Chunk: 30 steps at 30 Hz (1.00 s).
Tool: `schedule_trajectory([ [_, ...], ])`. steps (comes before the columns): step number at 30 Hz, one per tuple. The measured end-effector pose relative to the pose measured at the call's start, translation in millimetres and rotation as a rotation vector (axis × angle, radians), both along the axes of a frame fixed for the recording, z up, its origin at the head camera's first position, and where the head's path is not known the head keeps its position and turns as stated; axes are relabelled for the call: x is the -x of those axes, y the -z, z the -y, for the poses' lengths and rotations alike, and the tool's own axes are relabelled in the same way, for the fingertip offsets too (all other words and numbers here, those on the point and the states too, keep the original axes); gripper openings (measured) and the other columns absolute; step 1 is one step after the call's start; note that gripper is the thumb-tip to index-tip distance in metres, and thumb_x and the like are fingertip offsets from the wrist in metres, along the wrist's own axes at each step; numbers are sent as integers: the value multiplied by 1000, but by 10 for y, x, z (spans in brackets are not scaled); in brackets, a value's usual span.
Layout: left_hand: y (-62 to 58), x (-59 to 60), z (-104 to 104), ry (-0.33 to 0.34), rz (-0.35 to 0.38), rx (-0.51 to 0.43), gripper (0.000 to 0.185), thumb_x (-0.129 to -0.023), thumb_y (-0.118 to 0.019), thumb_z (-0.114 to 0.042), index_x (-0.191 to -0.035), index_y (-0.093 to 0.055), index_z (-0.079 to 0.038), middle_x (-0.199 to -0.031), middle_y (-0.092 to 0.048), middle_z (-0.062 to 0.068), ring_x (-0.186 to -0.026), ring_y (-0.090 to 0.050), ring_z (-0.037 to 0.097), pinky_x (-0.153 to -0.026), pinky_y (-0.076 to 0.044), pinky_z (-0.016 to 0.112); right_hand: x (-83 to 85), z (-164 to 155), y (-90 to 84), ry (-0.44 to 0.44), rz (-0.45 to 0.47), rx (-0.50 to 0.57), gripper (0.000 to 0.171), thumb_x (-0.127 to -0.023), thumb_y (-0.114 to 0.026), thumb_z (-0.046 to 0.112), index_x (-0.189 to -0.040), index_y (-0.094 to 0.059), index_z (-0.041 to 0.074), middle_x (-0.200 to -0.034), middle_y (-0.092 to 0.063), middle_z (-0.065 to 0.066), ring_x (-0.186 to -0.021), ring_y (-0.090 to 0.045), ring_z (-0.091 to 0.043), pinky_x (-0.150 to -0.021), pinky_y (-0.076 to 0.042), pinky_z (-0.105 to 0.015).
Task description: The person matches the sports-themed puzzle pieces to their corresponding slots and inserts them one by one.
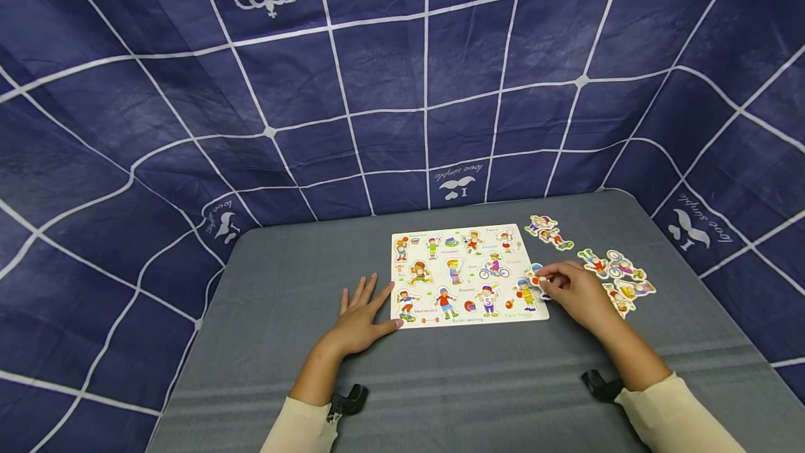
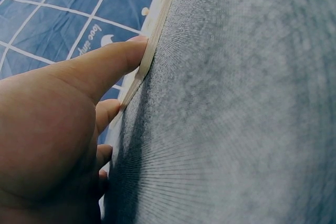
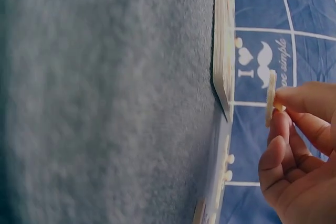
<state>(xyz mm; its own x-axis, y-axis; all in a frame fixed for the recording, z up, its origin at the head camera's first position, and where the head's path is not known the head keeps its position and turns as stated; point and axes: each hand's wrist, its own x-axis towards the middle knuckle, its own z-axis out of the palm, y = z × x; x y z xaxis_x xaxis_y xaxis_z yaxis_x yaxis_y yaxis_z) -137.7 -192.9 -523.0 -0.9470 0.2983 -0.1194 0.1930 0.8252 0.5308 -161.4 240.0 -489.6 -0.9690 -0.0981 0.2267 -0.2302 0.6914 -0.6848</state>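
A white wooden puzzle board (image 1: pixel 438 272) printed with children playing sports lies flat on the grey surface. My left hand (image 1: pixel 358 321) lies at its lower left corner, fingers spread, with thumb and index fingertip touching the board's edge (image 2: pixel 152 51). Over the board's right edge, my right hand (image 1: pixel 581 296) pinches a small figure-shaped puzzle piece (image 3: pixel 271 98) between thumb and fingers, gripping a little knob on it. The piece is raised off the board and mostly covered by the fingers in the head view. Several figures fill the board, though which are loose pieces is hard to tell.
Loose puzzle pieces (image 1: pixel 548 231) lie beyond the board's upper right corner, and several more pieces (image 1: pixel 622 268) lie right of my right hand. Small knobs (image 3: pixel 229 159) stand up from pieces. Blue checked cloth (image 1: pixel 377 75) hangs around the grey table (image 1: pixel 453 383).
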Motion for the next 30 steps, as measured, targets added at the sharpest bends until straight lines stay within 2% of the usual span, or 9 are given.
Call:
schedule_trajectory([
  [4,-7,-6,2,8,-16,-25,81,-92,-61,-62,-160,-32,-29,-171,-11,16,-159,0,40,-121,10,68,-6,29,17,-15,1,-14,10,-88,-74,4,-97,-76,7,-85,-64,-5,-68,-51,3,-58,-42,-19],
  [9,2,-1,-4,-6,11,17,82,-92,-61,-63,-161,-28,-33,-172,-7,10,-160,3,33,-123,11,63,1,59,38,-41,17,-39,11,-87,-75,4,-97,-76,7,-86,-64,-4,-69,-50,3,-59,-42,-20],
  [17,33,14,-5,-19,9,34,82,-92,-63,-61,-161,-28,-34,-172,-8,8,-160,2,32,-123,10,62,8,91,58,-106,81,-48,10,-88,-75,5,-98,-75,6,-87,-62,-5,-72,-49,0,-62,-42,-20],
  [22,-11,12,-20,-11,7,25,81,-92,-64,-59,-160,-32,-29,-172,-10,12,-160,0,36,-122,9,65,22,97,85,-120,113,-78,9,-88,-74,7,-98,-75,8,-86,-62,-3,-72,-49,-2,-62,-42,-21],
  [30,-68,20,-29,-12,36,49,81,-93,-64,-59,-161,-30,-31,-172,-10,11,-160,1,34,-123,7,65,45,115,104,-136,147,-90,9,-88,-74,5,-96,-75,9,-85,-61,-2,-71,-51,-3,-61,-42,-21],
])
